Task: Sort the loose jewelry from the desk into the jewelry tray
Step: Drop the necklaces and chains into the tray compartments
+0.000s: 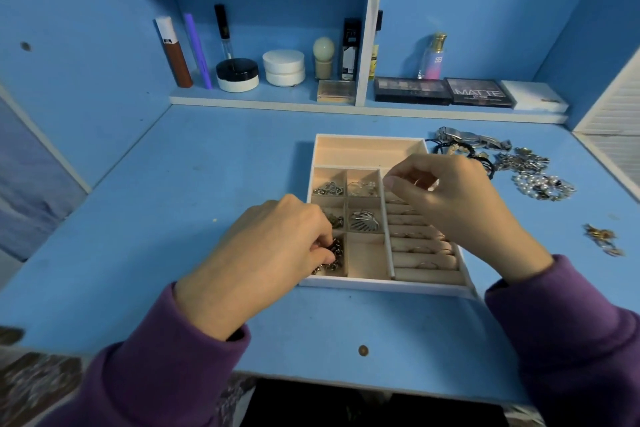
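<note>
A cream jewelry tray (367,151) sits in the middle of the blue desk (173,218). Its small left compartments hold silver pieces, among them a leaf-shaped one (365,220). Ring rolls on its right side carry several thin rings (420,250). My left hand (266,253) pinches a dark chain (336,251) in the tray's front left compartment. My right hand (450,194) hovers over the ring rolls with its fingers curled, pinching something small that looks like a ring. Loose jewelry (519,163) lies in a heap right of the tray.
A single gold piece (602,239) lies near the desk's right edge. Cosmetics stand on the back shelf: jars (284,68), tubes, a perfume bottle (433,57) and eyeshadow palettes (478,92). A louvred white panel (616,107) borders the desk on the right.
</note>
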